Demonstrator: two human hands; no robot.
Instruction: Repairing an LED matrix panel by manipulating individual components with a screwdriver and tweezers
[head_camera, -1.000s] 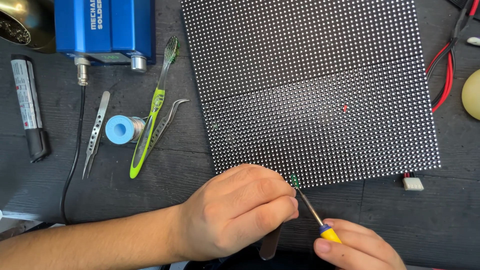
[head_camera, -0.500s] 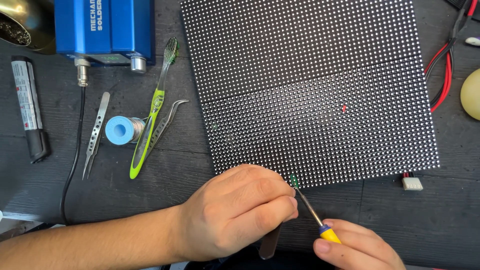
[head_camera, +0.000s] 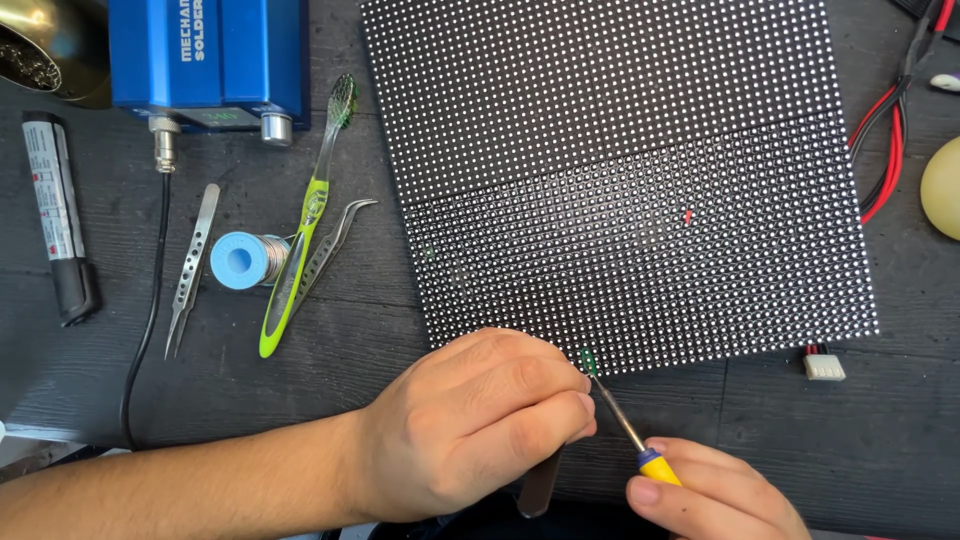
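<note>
A large black LED dot-matrix panel (head_camera: 620, 170) lies flat on the dark table, with one red dot lit right of its middle. My left hand (head_camera: 480, 430) is curled at the panel's near edge and grips a slim metal tool (head_camera: 540, 485) whose end sticks out below the fist. My right hand (head_camera: 715, 495) holds a thin probe with a yellow and blue grip (head_camera: 660, 468). Its metal shaft runs up and left to a green tip (head_camera: 589, 360) touching the panel's near edge, right beside my left fingers.
Left of the panel lie a green toothbrush (head_camera: 305, 240), curved tweezers (head_camera: 335, 240), straight tweezers (head_camera: 192, 265), a blue solder spool (head_camera: 240, 260) and a marker-like tube (head_camera: 58, 215). A blue soldering station (head_camera: 205, 55) stands at the back left. Red and black wires (head_camera: 890, 140) run at the right.
</note>
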